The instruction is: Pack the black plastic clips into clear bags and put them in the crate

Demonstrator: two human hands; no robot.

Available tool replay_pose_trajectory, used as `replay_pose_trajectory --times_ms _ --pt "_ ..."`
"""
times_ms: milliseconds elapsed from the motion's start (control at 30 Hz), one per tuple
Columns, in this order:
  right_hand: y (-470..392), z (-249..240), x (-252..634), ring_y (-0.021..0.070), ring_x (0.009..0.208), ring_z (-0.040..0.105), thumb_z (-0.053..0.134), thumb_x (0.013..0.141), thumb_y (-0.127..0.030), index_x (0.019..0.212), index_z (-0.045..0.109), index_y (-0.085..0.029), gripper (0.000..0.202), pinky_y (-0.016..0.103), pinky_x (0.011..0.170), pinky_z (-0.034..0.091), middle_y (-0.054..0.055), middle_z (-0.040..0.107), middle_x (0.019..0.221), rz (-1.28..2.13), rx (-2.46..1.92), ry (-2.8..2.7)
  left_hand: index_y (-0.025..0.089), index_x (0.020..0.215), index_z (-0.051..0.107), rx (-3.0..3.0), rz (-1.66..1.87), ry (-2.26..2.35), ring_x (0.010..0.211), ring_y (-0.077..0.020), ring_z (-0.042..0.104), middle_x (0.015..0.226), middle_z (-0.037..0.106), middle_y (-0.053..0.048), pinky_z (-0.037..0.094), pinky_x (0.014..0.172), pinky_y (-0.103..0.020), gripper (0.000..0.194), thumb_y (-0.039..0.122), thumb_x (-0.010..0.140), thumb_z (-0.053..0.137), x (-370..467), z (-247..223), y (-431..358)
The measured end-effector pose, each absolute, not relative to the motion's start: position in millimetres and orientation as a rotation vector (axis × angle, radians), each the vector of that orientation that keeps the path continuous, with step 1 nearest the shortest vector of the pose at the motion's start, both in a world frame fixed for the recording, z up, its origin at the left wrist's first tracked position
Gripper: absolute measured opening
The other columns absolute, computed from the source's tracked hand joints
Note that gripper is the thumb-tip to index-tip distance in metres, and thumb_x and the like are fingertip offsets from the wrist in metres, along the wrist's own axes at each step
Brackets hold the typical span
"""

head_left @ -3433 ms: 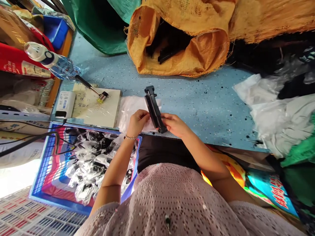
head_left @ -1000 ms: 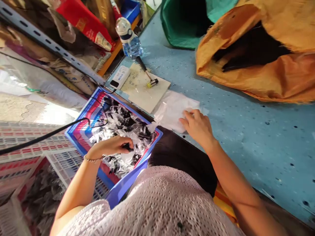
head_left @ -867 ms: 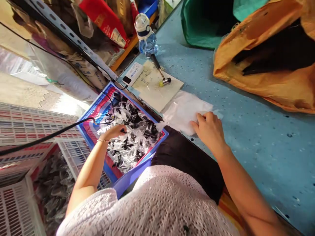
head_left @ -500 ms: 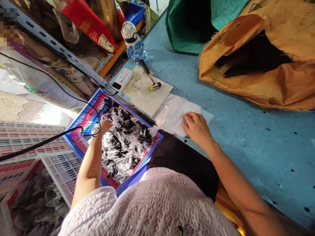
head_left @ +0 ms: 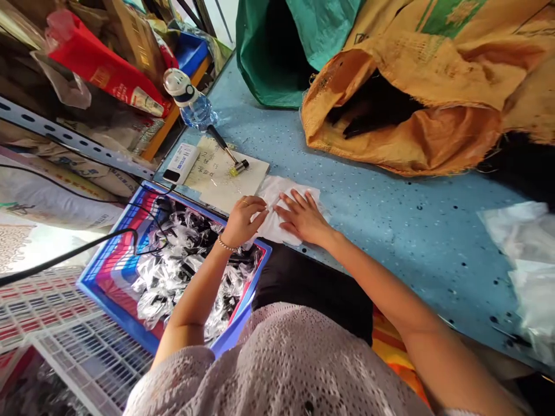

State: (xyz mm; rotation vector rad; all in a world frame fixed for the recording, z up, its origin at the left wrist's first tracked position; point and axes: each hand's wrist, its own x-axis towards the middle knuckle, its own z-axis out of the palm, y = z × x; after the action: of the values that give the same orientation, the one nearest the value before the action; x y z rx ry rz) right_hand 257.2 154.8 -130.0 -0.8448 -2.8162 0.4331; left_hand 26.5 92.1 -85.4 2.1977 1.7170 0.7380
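Could not see the white plastic bags directly beneath the spread fingers of the right hand, or make out any grip by the left hand. Lost some wrapped parts behind the left forearm. Could not read the pale board left of the fingers, or see deep into the orange sack or top-cropped green sack beyond.

Speckled blue table, orange sack (green patch)
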Motion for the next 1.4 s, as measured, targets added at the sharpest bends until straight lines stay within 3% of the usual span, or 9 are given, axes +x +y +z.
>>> replay_pose_trajectory --times_ms 100,200,333,600,767,900,1033,1233,1400 --pt "158.3 -129.9 249.6 0.0417 0.153 0.026 0.051 0.103 -0.046 0.154 0.049 -0.023 0.056 0.067 0.122 0.017 0.015 0.040 0.163 0.442 -0.844 -2.820 0.021 0.128 0.066 2.288 0.518 1.816 0.146 -0.0342 0.043 0.148 0.057 -0.014 0.036 0.118 -0.056 0.038 0.024 0.092 0.055 -3.6 -84.1 81.6" --pt "161.6 -129.8 242.3 0.0410 0.150 0.029 0.054 0.101 -0.047 0.153 0.050 -0.022 0.058 0.066 0.122 0.016 0.017 0.044 0.158 0.442 -0.840 -2.819 0.023 0.147 0.053 2.315 0.186 1.900 0.156 -0.0420 0.023 0.165 0.037 -0.016 0.027 0.122 -0.064 0.058 0.036 0.091 0.062 -25.3 -88.0 74.9" --pt "165.0 -126.6 236.8 0.0403 0.145 0.034 0.055 0.100 -0.049 0.152 0.051 -0.021 0.059 0.066 0.121 0.015 0.018 0.048 0.153 0.430 -0.786 -2.828 0.020 0.147 0.054 2.353 0.090 1.846 0.152 -0.0401 0.035 0.160 0.044 -0.019 0.034 0.121 -0.058 0.056 0.046 0.097 0.055 -37.9 -95.4 78.9" --pt "176.9 -122.0 213.7 0.0388 0.138 0.039 0.052 0.101 -0.050 0.147 0.055 -0.020 0.055 0.062 0.116 0.025 0.019 0.049 0.152 0.509 -0.619 -2.822 0.019 0.152 0.047 2.478 0.291 1.894 0.142 -0.0325 0.052 0.153 0.053 -0.018 0.051 0.112 -0.048 0.055 0.040 0.102 0.046 -47.4 -69.4 82.5" --pt "190.2 -130.6 197.7 0.0386 0.123 0.048 0.067 0.093 -0.046 0.125 0.072 -0.013 0.046 0.057 0.108 0.036 0.023 0.057 0.133 0.560 -0.663 -2.694 0.024 0.150 0.052 2.394 0.018 1.857 0.147 -0.0374 0.044 0.157 0.049 -0.017 0.048 0.113 -0.055 0.052 0.030 0.098 0.052 -25.8 -74.7 79.8" --pt "192.4 -129.3 222.6 0.0311 0.108 0.055 0.062 0.097 -0.041 0.109 0.075 -0.016 0.031 0.051 0.102 0.045 0.016 0.065 0.111 0.664 -0.539 -2.450 0.025 0.152 0.049 2.375 -0.098 1.824 0.152 -0.0375 0.036 0.163 0.040 -0.014 0.042 0.118 -0.057 0.064 0.016 0.089 0.056 -23.9 -73.4 72.0" --pt "187.2 -128.7 294.3 0.0271 0.109 0.060 0.052 0.103 -0.038 0.117 0.071 -0.024 0.028 0.048 0.098 0.050 0.011 0.067 0.111 0.748 -0.764 -2.156 0.022 0.144 0.057 2.440 -0.016 1.782 0.143 -0.0368 0.049 0.151 0.056 -0.015 0.043 0.116 -0.060 0.054 0.013 0.091 0.048 -15.4 -53.6 78.4" --pt "180.4 -151.2 379.4 0.0286 0.108 0.063 0.052 0.102 -0.036 0.116 0.071 -0.023 0.027 0.052 0.096 0.054 0.013 0.069 0.110 0.632 -1.169 -1.934 0.015 0.146 0.052 2.482 0.450 1.279 0.138 -0.0243 0.055 0.147 0.060 -0.014 0.045 0.118 -0.042 0.048 0.026 0.100 0.045 97.3 -50.1 209.9" --pt "177.9 -153.4 379.1 0.0268 0.101 0.066 0.050 0.101 -0.028 0.109 0.072 -0.026 0.024 0.050 0.091 0.058 0.010 0.072 0.102 0.634 -1.143 -1.894 0.000 0.142 0.053 2.297 0.466 1.490 0.144 -0.0342 0.044 0.151 0.050 -0.028 0.032 0.122 -0.049 0.060 0.035 0.093 0.059 209.7 -56.0 399.0"
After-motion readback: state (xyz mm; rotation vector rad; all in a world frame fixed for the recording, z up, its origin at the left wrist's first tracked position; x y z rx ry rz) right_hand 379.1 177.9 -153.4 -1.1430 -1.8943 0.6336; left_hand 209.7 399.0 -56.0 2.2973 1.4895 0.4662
